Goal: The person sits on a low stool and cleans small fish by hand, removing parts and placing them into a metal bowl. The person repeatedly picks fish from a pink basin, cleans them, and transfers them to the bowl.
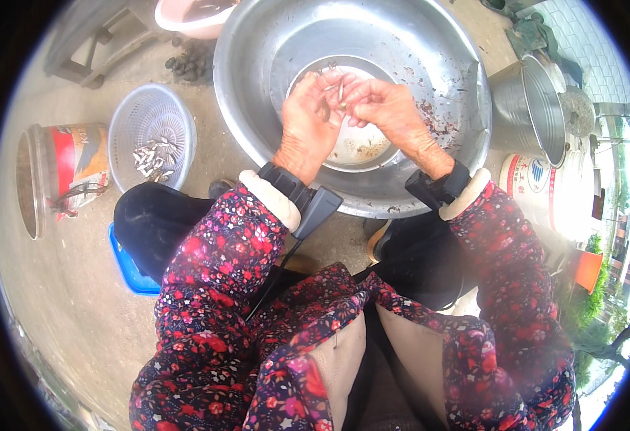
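Both hands meet above a small round metal basin that sits inside a large metal basin. A small fish is between my left hand and the fingertips of my right hand. My left hand is curled, palm partly up, and appears to support the fish. The fingers of my right hand pinch at it. Reddish-brown scraps stick to the right wall of the large basin. Left of it, a pale plastic colander holds several small silvery fish.
Left stand a printed plastic bucket, a wooden stool and a pink basin. Dark lumps lie near the large basin. A metal bucket and a white printed bucket stand right. A blue plastic item is by the knee.
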{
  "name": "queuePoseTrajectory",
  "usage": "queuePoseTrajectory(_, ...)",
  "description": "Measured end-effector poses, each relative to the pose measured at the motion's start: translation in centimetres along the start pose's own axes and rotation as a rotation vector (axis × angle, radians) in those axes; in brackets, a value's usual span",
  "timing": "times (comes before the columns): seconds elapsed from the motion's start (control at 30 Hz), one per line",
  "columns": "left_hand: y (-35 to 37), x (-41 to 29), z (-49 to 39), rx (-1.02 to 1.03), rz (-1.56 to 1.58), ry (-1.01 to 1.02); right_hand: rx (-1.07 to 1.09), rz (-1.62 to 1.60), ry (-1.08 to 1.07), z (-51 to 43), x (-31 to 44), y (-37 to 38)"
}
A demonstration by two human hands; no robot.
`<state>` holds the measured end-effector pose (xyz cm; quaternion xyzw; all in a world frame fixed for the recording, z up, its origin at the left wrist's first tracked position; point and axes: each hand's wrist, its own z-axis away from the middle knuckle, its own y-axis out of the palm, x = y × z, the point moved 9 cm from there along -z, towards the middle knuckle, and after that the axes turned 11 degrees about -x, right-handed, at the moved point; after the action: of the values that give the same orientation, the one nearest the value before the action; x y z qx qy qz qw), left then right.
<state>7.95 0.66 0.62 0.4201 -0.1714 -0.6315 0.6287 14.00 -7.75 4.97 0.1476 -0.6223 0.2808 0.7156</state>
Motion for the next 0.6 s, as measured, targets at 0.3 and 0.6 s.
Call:
queuePoseTrajectory(0.3, 0.0, 0.3, 1.0, 0.177, -0.268, -0.056, 0.006, 0.263, -0.122, -1.0, 2.3, -1.3)
queuePoseTrajectory(0.6, -0.7, -0.9, -0.2, 0.174, -0.387, 0.077, 0.038, 0.276, -0.133, -1.2, 1.7, -0.1)
